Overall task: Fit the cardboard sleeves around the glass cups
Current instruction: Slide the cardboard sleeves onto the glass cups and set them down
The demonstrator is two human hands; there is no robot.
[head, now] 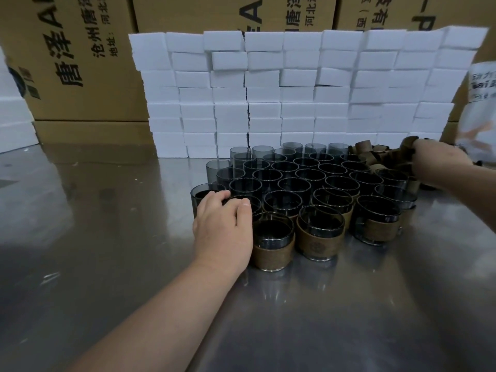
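Several dark smoked glass cups [306, 170] stand packed together on the steel table. The front ones, such as the sleeved cup [320, 234], wear brown cardboard sleeves; the cups behind are bare. My left hand [222, 226] rests over the rim of a bare glass cup [204, 196] at the group's front left, fingers curled onto it. My right hand [437, 162] reaches into the pile of loose cardboard sleeves [375, 153] at the right rear, its fingers closed around one sleeve [408, 145].
A wall of stacked white foam blocks [295, 89] stands right behind the cups. Large printed cardboard cartons [80, 63] rise behind it. A white plastic bag [480, 103] hangs at the right edge. The steel table [107, 237] stretches left and toward me.
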